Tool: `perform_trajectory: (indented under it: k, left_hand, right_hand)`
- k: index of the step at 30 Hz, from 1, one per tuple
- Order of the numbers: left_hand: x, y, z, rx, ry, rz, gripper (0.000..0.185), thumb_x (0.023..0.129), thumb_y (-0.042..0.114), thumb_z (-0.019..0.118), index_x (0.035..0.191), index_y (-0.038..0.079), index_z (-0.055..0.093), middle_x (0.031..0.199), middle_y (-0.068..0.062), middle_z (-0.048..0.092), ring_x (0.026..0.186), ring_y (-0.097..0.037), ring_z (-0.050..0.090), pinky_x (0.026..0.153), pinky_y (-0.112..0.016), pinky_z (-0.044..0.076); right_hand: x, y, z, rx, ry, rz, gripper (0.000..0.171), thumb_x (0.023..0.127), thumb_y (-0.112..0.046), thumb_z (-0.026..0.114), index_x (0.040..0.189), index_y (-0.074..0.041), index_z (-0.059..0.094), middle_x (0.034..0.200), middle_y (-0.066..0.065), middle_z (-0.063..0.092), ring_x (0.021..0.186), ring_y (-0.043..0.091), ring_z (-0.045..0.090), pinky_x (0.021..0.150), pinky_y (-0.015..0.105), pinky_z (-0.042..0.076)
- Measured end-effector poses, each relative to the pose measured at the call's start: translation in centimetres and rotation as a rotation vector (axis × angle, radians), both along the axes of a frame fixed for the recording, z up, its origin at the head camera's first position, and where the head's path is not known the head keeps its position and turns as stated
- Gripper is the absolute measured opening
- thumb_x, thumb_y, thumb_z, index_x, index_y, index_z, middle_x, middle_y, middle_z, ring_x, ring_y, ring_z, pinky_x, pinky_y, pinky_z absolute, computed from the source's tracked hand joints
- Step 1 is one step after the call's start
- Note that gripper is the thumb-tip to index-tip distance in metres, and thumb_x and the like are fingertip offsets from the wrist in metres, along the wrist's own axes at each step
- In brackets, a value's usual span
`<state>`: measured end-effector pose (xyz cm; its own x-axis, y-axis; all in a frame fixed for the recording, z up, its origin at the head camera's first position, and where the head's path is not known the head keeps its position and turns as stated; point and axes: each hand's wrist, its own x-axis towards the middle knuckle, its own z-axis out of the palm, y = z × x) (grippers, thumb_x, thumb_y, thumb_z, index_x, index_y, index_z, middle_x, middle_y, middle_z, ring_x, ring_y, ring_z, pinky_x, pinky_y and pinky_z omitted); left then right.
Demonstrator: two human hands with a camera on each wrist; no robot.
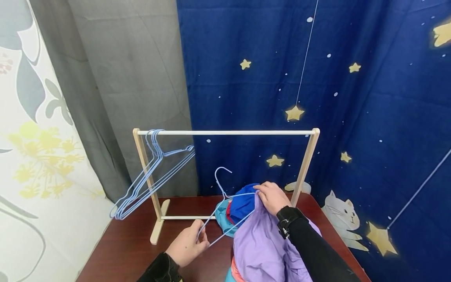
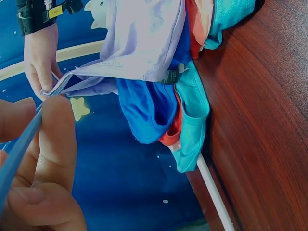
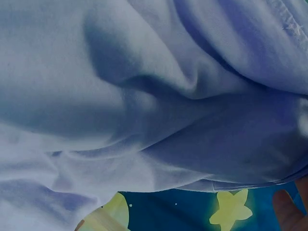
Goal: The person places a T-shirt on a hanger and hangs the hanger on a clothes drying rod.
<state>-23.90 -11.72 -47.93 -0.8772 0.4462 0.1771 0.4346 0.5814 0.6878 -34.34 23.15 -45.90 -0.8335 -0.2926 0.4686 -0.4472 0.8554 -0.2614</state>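
A: Count the hangers.

B: One light-blue wire hanger (image 1: 225, 203) in hand. On the wooden rack (image 1: 225, 133), a bunch of spare blue hangers (image 1: 151, 176) at the rod's left end; I see at least three, but the wires overlap, so the exact count is unclear.

A: Garments?

B: One lilac garment (image 1: 260, 246) on top. Under it a pile of clothes (image 1: 239, 207) showing blue, teal and red-orange cloth; the number of pieces can't be told. All sit on the dark wooden table (image 1: 134, 243), in front of the rack.

A: Hanger's heading?

B: Hook up and away from the person, toward the rod. Long axis runs from near-left to far-right, tilted, far end higher.

A: Hands?

B: Left hand (image 1: 186, 246) pinches the hanger's near-left corner between thumb and fingers (image 2: 57, 144). Right hand (image 1: 273, 197) pinches the lilac garment's edge together with the hanger's far shoulder. The right wrist view is filled with lilac cloth.
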Motion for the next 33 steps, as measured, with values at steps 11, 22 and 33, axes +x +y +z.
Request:
perform_trajectory:
  k: [11, 22, 33]
  left_hand:
    - [-0.4, 0.9, 0.2, -0.010, 0.021, 0.019, 0.031, 0.088, 0.011, 0.076, 0.095, 0.016, 0.045, 0.075, 0.010, 0.057, 0.065, -0.006, 0.053, 0.057, -0.026, 0.045]
    - [-0.7, 2.1, 0.3, -0.040, 0.071, 0.017, 0.031, 0.087, 0.014, 0.076, 0.095, 0.017, 0.046, 0.076, 0.012, 0.056, 0.064, -0.005, 0.052, 0.058, -0.026, 0.044]
    - [-1.0, 3.2, 0.4, -0.028, 0.140, 0.003, 0.032, 0.086, 0.011, 0.077, 0.096, 0.016, 0.047, 0.076, 0.012, 0.054, 0.066, -0.003, 0.052, 0.059, -0.025, 0.044]
  right_hand:
    - [0.2, -0.3, 0.4, 0.002, 0.023, 0.033, 0.027, 0.103, -0.016, 0.056, 0.125, -0.016, 0.072, 0.108, 0.002, 0.068, 0.116, 0.030, 0.057, 0.102, 0.048, 0.044]
    - [1.1, -1.1, 0.8, -0.011, 0.000, 0.044, 0.028, 0.104, -0.019, 0.056, 0.127, -0.017, 0.071, 0.113, 0.001, 0.069, 0.114, 0.026, 0.059, 0.101, 0.046, 0.046]
    - [1.4, -1.5, 1.2, -0.015, -0.005, 0.061, 0.029, 0.105, -0.020, 0.054, 0.130, -0.018, 0.069, 0.119, 0.003, 0.069, 0.118, 0.028, 0.058, 0.104, 0.051, 0.042]
